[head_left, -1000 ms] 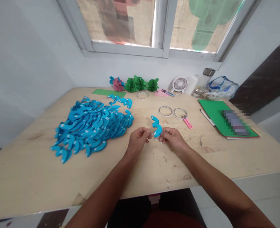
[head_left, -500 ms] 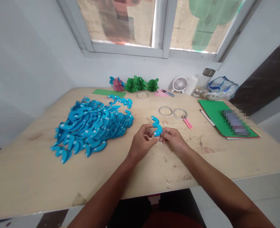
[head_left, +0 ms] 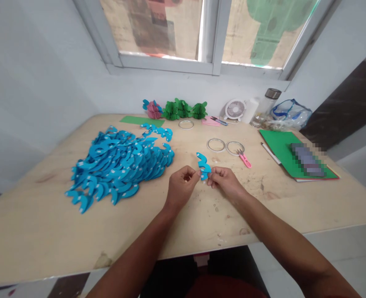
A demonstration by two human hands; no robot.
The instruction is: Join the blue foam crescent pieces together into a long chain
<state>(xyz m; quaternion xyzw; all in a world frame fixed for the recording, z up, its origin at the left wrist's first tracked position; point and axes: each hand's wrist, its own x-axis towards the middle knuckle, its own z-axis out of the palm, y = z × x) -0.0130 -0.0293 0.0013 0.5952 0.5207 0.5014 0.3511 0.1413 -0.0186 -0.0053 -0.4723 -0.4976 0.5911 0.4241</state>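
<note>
Both hands meet over the middle of the wooden table (head_left: 46,231). My left hand (head_left: 181,187) and my right hand (head_left: 225,181) each pinch the lower end of a curved blue paper cutout (head_left: 203,164) held upright between them. The fingers of both hands are closed on it. To the left lies a big heap of the same blue cutouts (head_left: 117,163), many with small white tabs.
Tape rings (head_left: 216,145) and pink snips (head_left: 245,159) lie beyond the hands. A green folder (head_left: 280,149) sits at right. By the back wall are green and pink paper decorations (head_left: 176,110), a small white fan (head_left: 235,110), a bottle (head_left: 268,103) and a clear bag (head_left: 291,114).
My left hand's fingers curled in toward the cutout and now pinch its lower end beside my right fingers. The cutout shifted slightly left.
</note>
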